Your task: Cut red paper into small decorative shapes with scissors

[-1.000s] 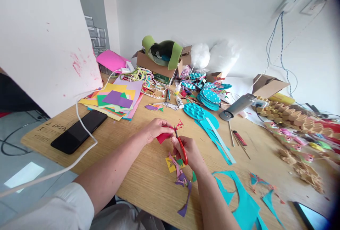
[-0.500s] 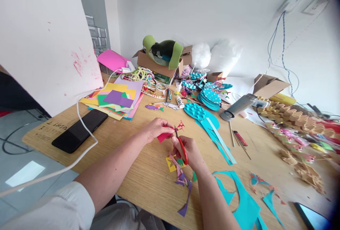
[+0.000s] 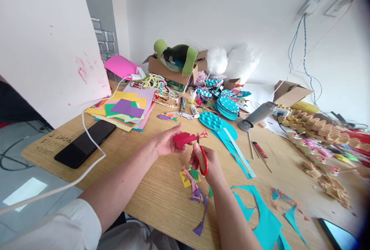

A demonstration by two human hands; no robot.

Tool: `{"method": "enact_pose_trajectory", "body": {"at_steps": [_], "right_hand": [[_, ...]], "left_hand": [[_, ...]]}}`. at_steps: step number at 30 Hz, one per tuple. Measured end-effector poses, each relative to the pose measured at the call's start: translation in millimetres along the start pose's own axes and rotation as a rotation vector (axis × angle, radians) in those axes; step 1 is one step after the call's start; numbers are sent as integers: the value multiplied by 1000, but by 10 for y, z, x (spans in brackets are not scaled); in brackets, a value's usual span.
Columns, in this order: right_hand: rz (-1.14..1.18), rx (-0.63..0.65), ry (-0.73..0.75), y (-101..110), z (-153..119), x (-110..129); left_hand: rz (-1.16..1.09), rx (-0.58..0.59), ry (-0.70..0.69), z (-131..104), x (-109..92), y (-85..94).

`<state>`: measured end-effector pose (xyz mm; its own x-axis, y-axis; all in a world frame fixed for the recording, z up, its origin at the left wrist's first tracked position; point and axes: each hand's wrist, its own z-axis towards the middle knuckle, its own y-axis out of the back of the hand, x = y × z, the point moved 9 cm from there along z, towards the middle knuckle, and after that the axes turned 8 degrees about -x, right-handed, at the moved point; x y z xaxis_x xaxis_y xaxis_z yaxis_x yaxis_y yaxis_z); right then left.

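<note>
Holding: left hand (image 3: 167, 142), red paper (image 3: 184, 140), thumb lifted, finger grip partly hidden, cannot tell; right hand (image 3: 213, 166), closed round red-handled scissors (image 3: 205, 160).

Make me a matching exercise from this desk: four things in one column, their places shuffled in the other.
Things:
1. Scissors
2. Red piece
3. Purple sheet
4. Black phone

Places:
A. On top of the stack of coloured sheets
B. Under a white cable
C. In the left hand
D. In the right hand

Right pairs: 1-D, 2-C, 3-A, 4-B
</note>
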<state>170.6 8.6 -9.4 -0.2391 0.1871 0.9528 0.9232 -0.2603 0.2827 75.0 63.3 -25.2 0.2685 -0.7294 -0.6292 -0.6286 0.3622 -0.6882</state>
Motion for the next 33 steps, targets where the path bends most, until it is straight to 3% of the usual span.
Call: {"method": "enact_pose_trajectory", "body": {"at_steps": [4, 9, 12, 17, 24, 33], "right_hand": [[29, -30, 18, 34, 0, 35], [60, -59, 44, 71, -9, 93], [81, -64, 47, 65, -14, 93], [102, -67, 56, 22, -14, 54], [155, -112, 32, 25, 0, 0], [174, -142, 21, 53, 3, 8]], "left_hand": [[19, 134, 85, -28, 113, -72], [75, 300, -31, -89, 51, -228], [153, 256, -116, -90, 19, -264], [175, 40, -297, 8, 7, -215], [75, -29, -435, 45, 46, -241], [224, 150, -527, -90, 0, -451]]}}
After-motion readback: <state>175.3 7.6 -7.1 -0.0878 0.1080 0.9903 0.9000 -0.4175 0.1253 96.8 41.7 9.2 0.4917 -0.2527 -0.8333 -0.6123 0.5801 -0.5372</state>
